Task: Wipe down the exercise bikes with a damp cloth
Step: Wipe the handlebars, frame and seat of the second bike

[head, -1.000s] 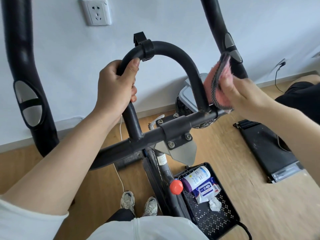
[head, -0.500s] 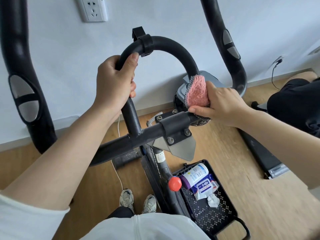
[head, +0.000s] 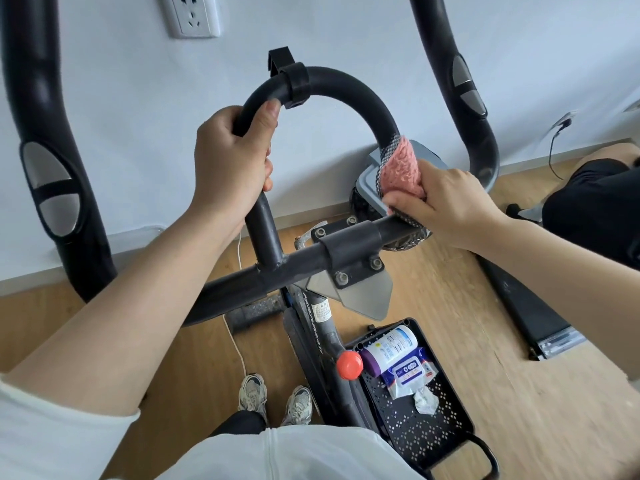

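The exercise bike's black handlebar loop (head: 349, 88) arches in front of me above its cross bar (head: 277, 268). My left hand (head: 232, 168) is closed around the loop's left leg. My right hand (head: 446, 199) holds a pink cloth (head: 401, 168) with a dark mesh edge, wrapped around the lower right leg of the loop just above the cross bar. The bike's outer curved grips stand at far left (head: 48, 168) and upper right (head: 464, 81). A red knob (head: 349, 364) sits on the frame below.
A black perforated basket (head: 422, 431) on the wooden floor holds a wipes canister (head: 388, 348) and a wipes pack. A black floor base (head: 530, 313) lies to the right. A white wall with a socket (head: 194, 15) is close behind. My shoes (head: 273, 400) are below.
My right hand brought the cloth from the upper right outer grip down to the right leg of the centre loop and is rubbing it there. My left hand kept its grip.
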